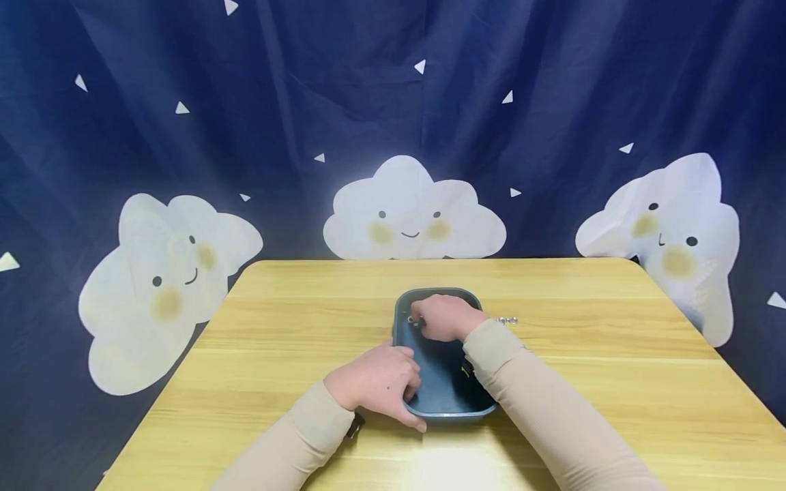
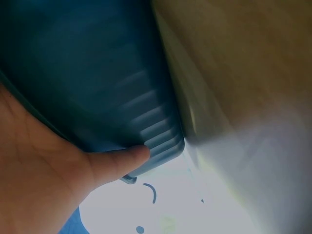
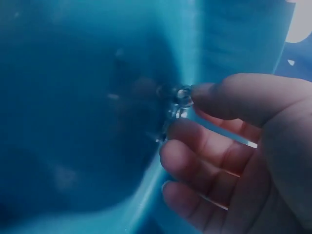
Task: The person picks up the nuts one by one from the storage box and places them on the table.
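A dark blue-green plastic bin (image 1: 439, 382) stands on the table. My left hand (image 1: 382, 382) grips its near left rim, fingers over the edge inside; in the left wrist view the thumb (image 2: 119, 163) lies along the ribbed outer wall. Inside the bin's far left part is my right hand (image 1: 445, 317), with its fingers curled. In the right wrist view, small clear glass marbles (image 3: 184, 96) sit between the thumb and index fingertips of this hand (image 3: 243, 141), against the foot of the wall. Another clear marble (image 1: 411, 319) shows beside the fingers in the head view.
Several clear marbles (image 1: 507, 320) lie in a short row on the wooden table (image 1: 307, 314), just right of the bin, partly behind the right sleeve (image 1: 540, 402). A dark blue curtain (image 1: 368, 82) with white clouds hangs behind the table's far edge.
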A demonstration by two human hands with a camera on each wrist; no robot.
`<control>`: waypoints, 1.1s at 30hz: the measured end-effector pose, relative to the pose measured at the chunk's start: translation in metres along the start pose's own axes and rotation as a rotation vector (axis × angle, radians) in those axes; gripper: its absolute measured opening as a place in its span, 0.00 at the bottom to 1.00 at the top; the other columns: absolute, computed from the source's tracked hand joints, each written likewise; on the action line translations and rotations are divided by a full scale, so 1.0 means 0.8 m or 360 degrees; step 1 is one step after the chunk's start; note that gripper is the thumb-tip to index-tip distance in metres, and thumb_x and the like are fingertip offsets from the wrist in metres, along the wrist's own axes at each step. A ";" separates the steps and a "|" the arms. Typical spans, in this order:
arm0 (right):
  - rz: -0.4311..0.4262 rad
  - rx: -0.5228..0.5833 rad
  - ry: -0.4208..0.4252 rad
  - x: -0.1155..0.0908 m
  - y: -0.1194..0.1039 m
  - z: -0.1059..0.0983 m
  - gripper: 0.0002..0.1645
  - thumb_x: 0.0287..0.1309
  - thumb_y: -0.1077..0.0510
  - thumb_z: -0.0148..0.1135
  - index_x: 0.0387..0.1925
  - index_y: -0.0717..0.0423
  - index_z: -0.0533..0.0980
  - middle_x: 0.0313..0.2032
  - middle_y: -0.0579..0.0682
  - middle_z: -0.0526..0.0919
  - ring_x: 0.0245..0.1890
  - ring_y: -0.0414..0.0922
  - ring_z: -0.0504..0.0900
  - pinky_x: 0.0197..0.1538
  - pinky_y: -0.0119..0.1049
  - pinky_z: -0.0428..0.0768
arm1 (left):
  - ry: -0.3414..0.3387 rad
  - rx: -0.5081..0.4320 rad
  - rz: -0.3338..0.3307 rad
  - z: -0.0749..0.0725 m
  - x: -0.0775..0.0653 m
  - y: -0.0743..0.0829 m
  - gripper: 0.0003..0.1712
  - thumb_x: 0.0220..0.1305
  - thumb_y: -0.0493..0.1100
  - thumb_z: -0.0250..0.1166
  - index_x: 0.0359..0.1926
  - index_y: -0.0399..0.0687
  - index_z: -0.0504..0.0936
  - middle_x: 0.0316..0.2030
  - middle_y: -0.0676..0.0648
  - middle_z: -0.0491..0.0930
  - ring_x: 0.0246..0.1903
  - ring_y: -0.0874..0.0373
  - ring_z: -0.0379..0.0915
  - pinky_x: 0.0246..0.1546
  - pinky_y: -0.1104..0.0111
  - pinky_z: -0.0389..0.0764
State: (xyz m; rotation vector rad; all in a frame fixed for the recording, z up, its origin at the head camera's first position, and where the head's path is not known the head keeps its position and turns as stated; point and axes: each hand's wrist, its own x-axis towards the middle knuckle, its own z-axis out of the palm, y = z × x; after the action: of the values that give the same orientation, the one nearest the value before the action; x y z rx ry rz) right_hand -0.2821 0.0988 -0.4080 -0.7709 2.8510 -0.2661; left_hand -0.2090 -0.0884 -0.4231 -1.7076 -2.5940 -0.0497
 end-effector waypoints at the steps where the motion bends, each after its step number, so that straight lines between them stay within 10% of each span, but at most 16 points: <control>1: 0.0006 0.0000 0.0000 0.000 0.000 0.001 0.14 0.61 0.61 0.63 0.47 0.47 0.83 0.41 0.43 0.86 0.34 0.40 0.80 0.44 0.41 0.81 | -0.0003 -0.0006 -0.0003 0.000 0.000 0.000 0.31 0.46 0.78 0.69 0.11 0.65 0.69 0.18 0.70 0.63 0.27 0.67 0.59 0.33 0.69 0.61; 33: -0.0053 -0.0149 -0.0089 0.008 -0.001 0.015 0.05 0.59 0.59 0.64 0.30 0.45 0.79 0.20 0.40 0.76 0.20 0.40 0.73 0.27 0.34 0.72 | 0.0000 -0.0004 -0.0003 0.000 0.003 0.001 0.31 0.45 0.76 0.71 0.11 0.64 0.68 0.16 0.69 0.62 0.27 0.66 0.59 0.33 0.70 0.62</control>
State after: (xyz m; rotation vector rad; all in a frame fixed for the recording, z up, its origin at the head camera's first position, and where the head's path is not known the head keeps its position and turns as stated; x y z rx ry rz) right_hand -0.2849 0.0931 -0.4202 -0.8303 2.8174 -0.1145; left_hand -0.2093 -0.0863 -0.4229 -1.7060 -2.5964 -0.0529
